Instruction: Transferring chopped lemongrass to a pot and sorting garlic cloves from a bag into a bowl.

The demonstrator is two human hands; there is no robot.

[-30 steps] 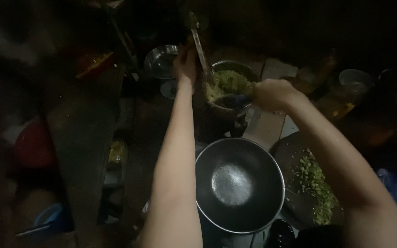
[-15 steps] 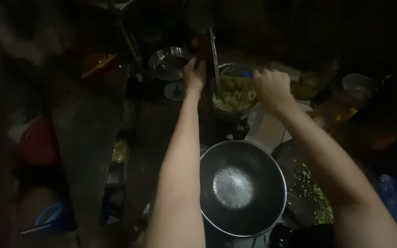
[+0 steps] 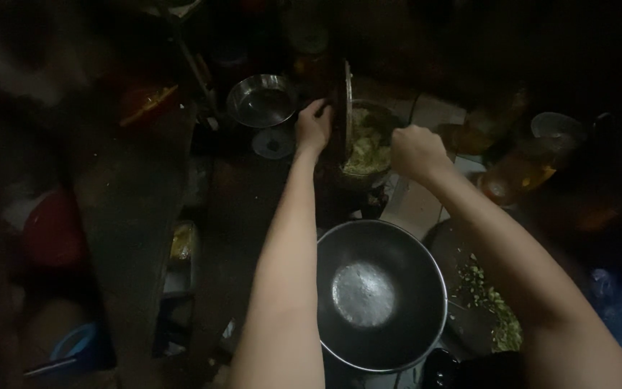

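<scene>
The left hand (image 3: 314, 124) is clamped on the edge of a round lid (image 3: 345, 108), which now stands almost on edge beside the pot of chopped green food (image 3: 366, 142), steeper than half a second ago. The right hand (image 3: 413, 150) is closed in a fist over the pot's right rim, lower than before, though what it grips cannot be made out. Nearer the person, an empty steel wok (image 3: 379, 295) sits between the forearms, with chopped greens (image 3: 494, 302) on a board just right of it.

Empty steel wok (image 3: 381, 295); small steel bowl (image 3: 261, 101); chopped greens (image 3: 489, 302).
</scene>
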